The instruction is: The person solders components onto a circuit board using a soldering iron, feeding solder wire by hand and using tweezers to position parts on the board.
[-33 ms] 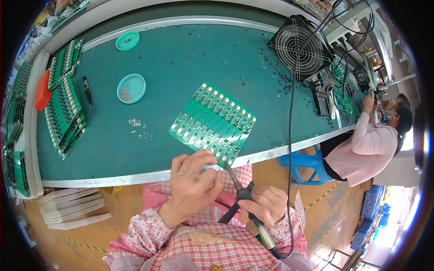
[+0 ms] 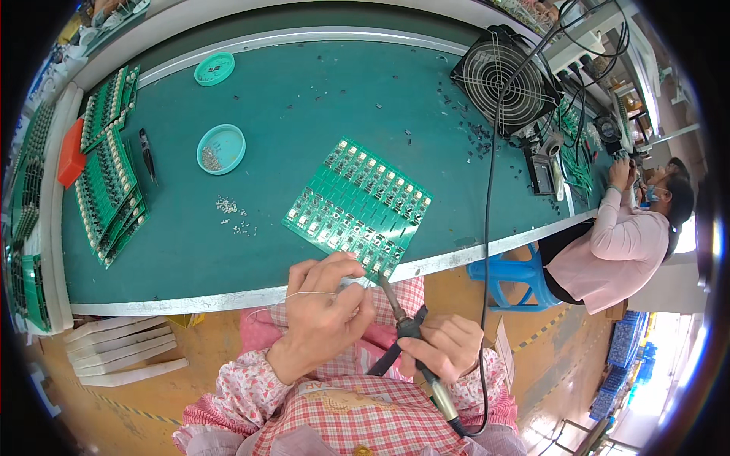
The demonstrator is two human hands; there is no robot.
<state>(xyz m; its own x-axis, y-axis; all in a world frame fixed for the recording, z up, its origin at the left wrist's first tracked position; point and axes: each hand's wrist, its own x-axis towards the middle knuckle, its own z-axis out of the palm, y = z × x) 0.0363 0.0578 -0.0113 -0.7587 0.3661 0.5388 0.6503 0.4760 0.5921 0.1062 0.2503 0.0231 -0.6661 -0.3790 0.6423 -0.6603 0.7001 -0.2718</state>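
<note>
A green circuit board panel with rows of small parts lies slantwise on the bench, its near corner at the front edge. My left hand is closed at that corner, fingers pinched on a thin solder wire that trails to the left. My right hand grips a soldering iron. The iron's tip meets the near corner of the panel, close to my left fingertips. Exactly which joint it touches is too small to tell.
Left on the bench are stacked circuit boards, a red box, tweezers and two green dishes, one nearer. Loose small parts lie about. Right stand a fan and a hanging cable; a co-worker sits beyond.
My right hand and the rear end of the soldering iron have shifted very slightly to the left. The panel and my left hand look unchanged.
</note>
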